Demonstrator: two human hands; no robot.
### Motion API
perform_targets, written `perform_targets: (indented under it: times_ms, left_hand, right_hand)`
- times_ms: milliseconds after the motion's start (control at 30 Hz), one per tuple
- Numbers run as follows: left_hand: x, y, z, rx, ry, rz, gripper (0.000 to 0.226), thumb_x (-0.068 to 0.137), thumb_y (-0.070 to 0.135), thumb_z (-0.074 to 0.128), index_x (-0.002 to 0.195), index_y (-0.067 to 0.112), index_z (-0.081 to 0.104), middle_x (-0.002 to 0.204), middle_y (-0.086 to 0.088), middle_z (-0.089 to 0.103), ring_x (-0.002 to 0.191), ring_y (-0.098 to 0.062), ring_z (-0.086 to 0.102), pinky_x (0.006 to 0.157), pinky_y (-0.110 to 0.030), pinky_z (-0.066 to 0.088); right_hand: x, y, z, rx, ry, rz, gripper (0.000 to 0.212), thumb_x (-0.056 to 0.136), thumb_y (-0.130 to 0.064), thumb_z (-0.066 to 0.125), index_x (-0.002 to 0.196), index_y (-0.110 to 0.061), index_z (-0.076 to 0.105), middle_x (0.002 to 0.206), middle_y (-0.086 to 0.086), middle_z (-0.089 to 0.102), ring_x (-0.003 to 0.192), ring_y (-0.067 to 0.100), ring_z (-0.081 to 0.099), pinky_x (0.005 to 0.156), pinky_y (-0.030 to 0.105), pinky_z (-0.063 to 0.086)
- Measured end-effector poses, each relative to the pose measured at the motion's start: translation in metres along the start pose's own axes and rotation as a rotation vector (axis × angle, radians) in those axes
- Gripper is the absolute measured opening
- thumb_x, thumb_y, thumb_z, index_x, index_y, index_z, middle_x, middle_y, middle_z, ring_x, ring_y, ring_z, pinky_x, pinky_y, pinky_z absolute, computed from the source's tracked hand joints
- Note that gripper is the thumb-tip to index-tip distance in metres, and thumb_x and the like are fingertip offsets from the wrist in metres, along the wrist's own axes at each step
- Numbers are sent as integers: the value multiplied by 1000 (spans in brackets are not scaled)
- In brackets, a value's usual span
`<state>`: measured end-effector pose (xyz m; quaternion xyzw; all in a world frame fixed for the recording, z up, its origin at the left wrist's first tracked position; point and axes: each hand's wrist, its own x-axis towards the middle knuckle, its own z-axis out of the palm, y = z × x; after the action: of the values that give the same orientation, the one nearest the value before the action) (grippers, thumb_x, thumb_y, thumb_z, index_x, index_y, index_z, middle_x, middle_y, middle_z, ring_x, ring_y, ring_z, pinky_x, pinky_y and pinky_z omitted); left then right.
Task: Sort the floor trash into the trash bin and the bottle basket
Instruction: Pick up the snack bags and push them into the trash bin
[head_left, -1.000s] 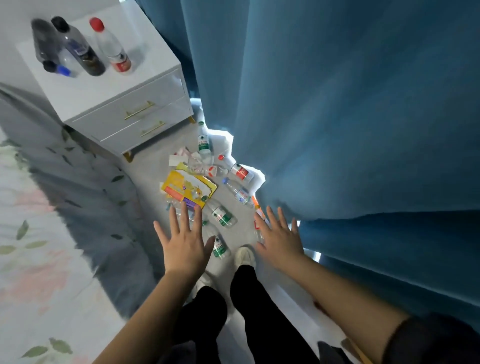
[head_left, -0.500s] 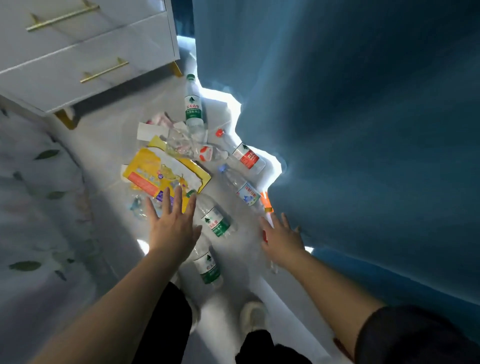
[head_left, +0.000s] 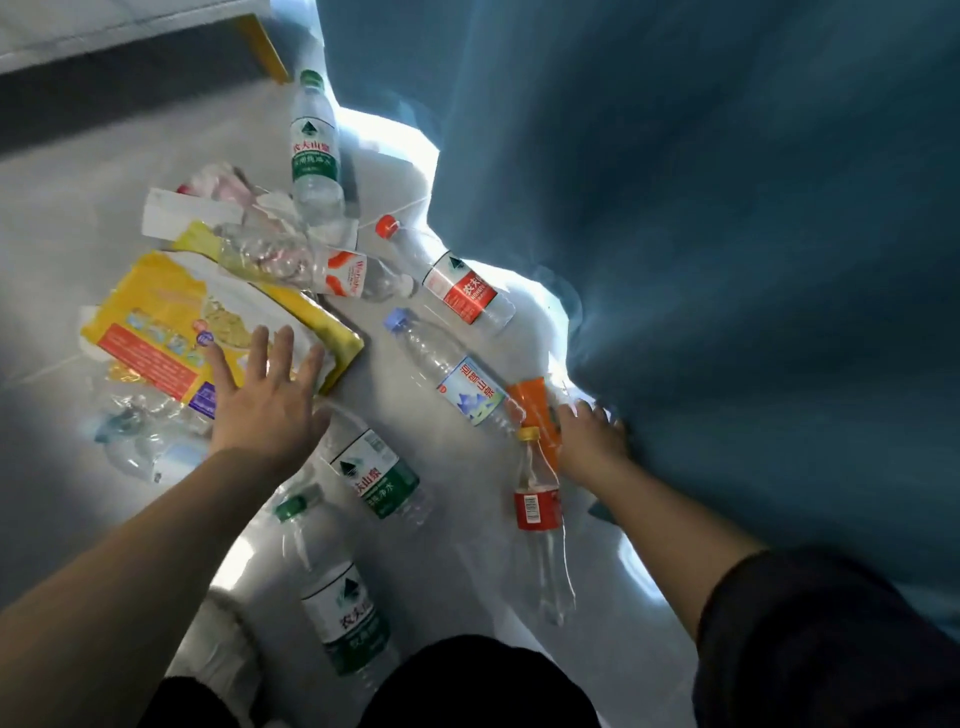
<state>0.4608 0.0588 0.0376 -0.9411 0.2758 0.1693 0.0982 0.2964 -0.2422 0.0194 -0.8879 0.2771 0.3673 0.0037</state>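
Several plastic bottles lie on the pale floor: a green-label bottle (head_left: 314, 150) at the far end, a red-label bottle (head_left: 462, 291), a blue-cap bottle (head_left: 457, 384), a small yellow-cap bottle (head_left: 537, 499), and two green-label bottles (head_left: 374, 473) (head_left: 337, 587) close to me. A yellow food package (head_left: 171, 322) lies on the left. My left hand (head_left: 265, 400) hovers with spread fingers over the package's near corner and holds nothing. My right hand (head_left: 589, 439) rests at an orange wrapper (head_left: 530, 400) by the curtain's hem, fingertips hidden. No bin or basket is in view.
A blue curtain (head_left: 727, 260) fills the right side and hangs to the floor. A crushed clear bottle (head_left: 311, 265), a white box (head_left: 192, 213), pink tissue (head_left: 218, 182) and crumpled clear plastic (head_left: 140, 431) lie among the trash. The nightstand's gold leg (head_left: 265, 41) is at the top left.
My view has dropped much closer to the floor trash. Both hands have moved forward: the left over the yellow package, the right down to the orange wrapper at the curtain.
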Motion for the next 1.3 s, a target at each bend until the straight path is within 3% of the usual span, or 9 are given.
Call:
perform_targets:
  times_ms: [100, 167, 333, 533, 700, 833, 967, 1200, 1300]
  left_hand:
    - [-3, 7, 3, -19, 6, -6, 71, 93, 52, 38, 152, 23, 12, 159, -11, 5, 146, -32, -2, 110, -63, -4]
    - [-7, 9, 3, -27, 10, -2, 72, 92, 53, 39, 152, 23, 12, 159, -11, 4, 146, -31, -4, 110, -63, -4]
    - [-9, 7, 8, -30, 33, 5, 71, 92, 53, 39, 151, 23, 14, 159, -11, 6, 147, -31, -3, 111, -62, -4]
    - [-13, -3, 20, 6, 3, -6, 73, 92, 54, 37, 152, 21, 11, 159, -11, 4, 147, -31, -3, 111, -61, -7]
    - [-13, -7, 25, 43, -20, -17, 74, 92, 56, 34, 152, 22, 8, 160, -11, 2, 147, -30, -4, 111, -61, -5]
    - [-10, -8, 26, 35, -18, -20, 75, 92, 56, 36, 152, 21, 9, 160, -11, 4, 147, -30, -3, 111, -62, -4]
    - [-8, -13, 25, 33, -11, -20, 73, 91, 55, 38, 151, 20, 14, 159, -11, 8, 147, -31, 1, 112, -62, 0]
    - [-9, -17, 16, -32, -35, -64, 72, 92, 54, 39, 150, 18, 17, 158, -11, 14, 147, -32, 2, 112, -62, 3]
    - [-5, -19, 9, -122, -64, -141, 73, 91, 55, 40, 150, 17, 17, 158, -11, 14, 146, -31, 2, 111, -62, 3]
  right_hand:
    - [8, 0, 5, 50, 13, -24, 48, 93, -31, 46, 140, -23, 36, 138, 5, 44, 125, 27, 45, 101, 43, 36]
    - [12, 0, 6, 37, 25, -39, 61, 90, -29, 55, 144, -24, 28, 141, 7, 39, 124, 29, 44, 96, 42, 40]
    - [33, -4, 1, -129, -45, -94, 110, 77, -28, 76, 149, -40, -6, 159, 2, -13, 140, 35, 19, 98, 53, 39]
    - [52, -13, 10, -283, 33, -209, 104, 78, -33, 73, 149, -39, -3, 153, 6, 9, 126, 32, 36, 92, 43, 45]
    - [62, -22, 9, -334, 210, -292, 60, 85, -26, 65, 132, -23, 28, 133, 3, 38, 114, 27, 46, 77, 35, 46]
    - [64, -25, 6, -370, 167, -308, 43, 93, -31, 57, 129, -18, 39, 130, 3, 40, 115, 26, 47, 78, 32, 45]
    - [56, -21, -4, -287, 126, -325, 27, 94, -12, 50, 120, -12, 50, 123, 5, 49, 108, 29, 55, 78, 34, 47]
    - [43, -15, -45, -307, 181, -354, 34, 80, 8, 57, 109, -9, 51, 115, 10, 50, 97, 32, 61, 65, 36, 42]
    - [34, -9, -64, -377, 196, -427, 37, 75, 9, 61, 99, -15, 48, 108, 7, 51, 85, 30, 61, 55, 32, 32]
